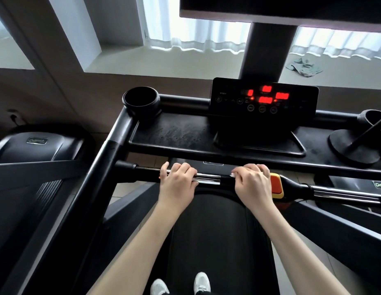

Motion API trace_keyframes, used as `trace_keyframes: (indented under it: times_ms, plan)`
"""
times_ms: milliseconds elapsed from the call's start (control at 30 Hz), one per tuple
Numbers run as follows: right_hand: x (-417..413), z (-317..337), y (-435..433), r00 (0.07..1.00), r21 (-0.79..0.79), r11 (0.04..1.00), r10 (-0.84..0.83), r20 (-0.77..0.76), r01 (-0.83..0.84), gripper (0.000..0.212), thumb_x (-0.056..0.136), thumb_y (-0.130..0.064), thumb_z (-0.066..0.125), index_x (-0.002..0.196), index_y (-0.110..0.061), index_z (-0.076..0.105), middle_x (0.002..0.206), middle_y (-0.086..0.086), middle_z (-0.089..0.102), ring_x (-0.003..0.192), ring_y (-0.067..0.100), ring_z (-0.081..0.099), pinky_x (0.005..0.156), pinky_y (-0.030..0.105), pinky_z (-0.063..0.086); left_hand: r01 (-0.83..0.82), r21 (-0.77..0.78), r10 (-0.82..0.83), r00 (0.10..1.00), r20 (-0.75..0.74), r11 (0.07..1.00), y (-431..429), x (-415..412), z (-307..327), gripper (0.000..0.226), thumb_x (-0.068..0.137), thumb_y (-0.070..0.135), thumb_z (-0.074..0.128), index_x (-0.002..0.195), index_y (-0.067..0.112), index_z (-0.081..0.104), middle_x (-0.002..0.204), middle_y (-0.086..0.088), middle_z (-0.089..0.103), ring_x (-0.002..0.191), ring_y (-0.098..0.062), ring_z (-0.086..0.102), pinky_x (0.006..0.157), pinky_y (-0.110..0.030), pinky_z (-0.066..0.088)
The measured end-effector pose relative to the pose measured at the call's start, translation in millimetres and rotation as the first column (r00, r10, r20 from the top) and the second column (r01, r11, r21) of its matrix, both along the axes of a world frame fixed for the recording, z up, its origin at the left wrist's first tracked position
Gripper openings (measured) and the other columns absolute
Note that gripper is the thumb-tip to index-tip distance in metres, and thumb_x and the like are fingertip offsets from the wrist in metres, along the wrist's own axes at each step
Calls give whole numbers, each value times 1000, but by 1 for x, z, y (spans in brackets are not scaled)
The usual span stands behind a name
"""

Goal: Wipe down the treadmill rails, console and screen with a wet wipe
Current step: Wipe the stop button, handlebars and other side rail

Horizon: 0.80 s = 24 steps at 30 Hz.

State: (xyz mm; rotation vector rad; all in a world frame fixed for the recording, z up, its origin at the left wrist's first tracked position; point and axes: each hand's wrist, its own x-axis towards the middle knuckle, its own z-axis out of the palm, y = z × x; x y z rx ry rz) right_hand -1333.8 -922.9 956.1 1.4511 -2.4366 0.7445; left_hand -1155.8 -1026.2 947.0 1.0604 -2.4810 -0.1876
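Note:
Both of my hands grip the treadmill's front crossbar (208,179), a black bar with chrome sensor strips. My left hand (177,180) curls over the left chrome strip. My right hand (252,182) curls over the bar just left of the red and yellow stop button (276,185), and a small white bit of wet wipe (233,175) shows under its fingers. Above the bar lies the black console tray (174,130) with the control panel (264,99), its red digits lit. The dark screen (291,9) hangs at the top edge.
A black cup holder (141,101) stands at the tray's left end, and a round-based stand (354,145) sits at its right end. The left side rail (104,158) runs down to the near left. A grey cloth (303,67) lies on the windowsill. Another treadmill (34,145) stands to the left.

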Motion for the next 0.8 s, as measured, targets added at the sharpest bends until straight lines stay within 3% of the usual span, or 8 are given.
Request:
trace_keyframes:
  times_ms: [67, 167, 367, 500, 667, 800]
  plan:
    - [-11, 0, 6, 999, -17, 1000, -22, -23, 22, 15, 79, -6, 63, 71, -13, 74, 72, 2, 70, 80, 24, 67, 94, 36, 29, 0, -5, 0, 1000, -4, 1000, 0, -1, 0, 25, 70, 21, 82, 92, 20, 69, 92, 7, 64, 94, -20, 61, 105, -47, 25]
    - [-20, 0, 7, 990, -19, 992, -122, 65, 123, 17, 85, -7, 60, 78, -10, 75, 77, 6, 72, 86, 29, 68, 97, 44, 38, -5, -6, 5, 1000, -6, 1000, 0, -1, 0, 26, 68, 20, 84, 90, 20, 69, 92, 7, 64, 92, -20, 61, 102, -51, 33]
    - [-3, -13, 23, 993, -81, 992, 91, -76, -97, 24, 84, -11, 55, 94, -13, 77, 105, -1, 74, 103, 20, 66, 95, 38, 40, 7, -18, -7, 999, -36, 1000, 0, 0, -2, 27, 67, 18, 85, 90, 19, 70, 91, 6, 64, 91, -21, 62, 101, -52, 35]
    - [5, -13, 12, 999, -157, 987, 12, -38, -18, 21, 82, -10, 56, 86, -12, 77, 106, 3, 73, 98, 23, 66, 95, 37, 35, 4, -30, -5, 999, -36, 1000, 0, 1, -2, 28, 68, 18, 85, 91, 19, 70, 92, 6, 65, 91, -22, 62, 100, -52, 36]
    - [3, -30, 43, 977, -143, 980, 113, -181, -140, 24, 83, -9, 61, 103, -12, 75, 105, 1, 67, 98, 19, 64, 110, 42, 29, 13, -24, -14, 999, -45, 1000, 1, 1, -2, 29, 67, 17, 85, 92, 18, 71, 92, 6, 65, 91, -22, 63, 99, -54, 38]
    - [17, -32, 32, 975, -192, 974, 84, -206, -124, 20, 87, -10, 59, 98, -11, 76, 99, -2, 69, 97, 19, 65, 109, 47, 34, 5, -39, -7, 999, -47, 999, 1, 1, -2, 29, 68, 16, 85, 93, 17, 71, 92, 5, 65, 91, -23, 63, 99, -54, 37]
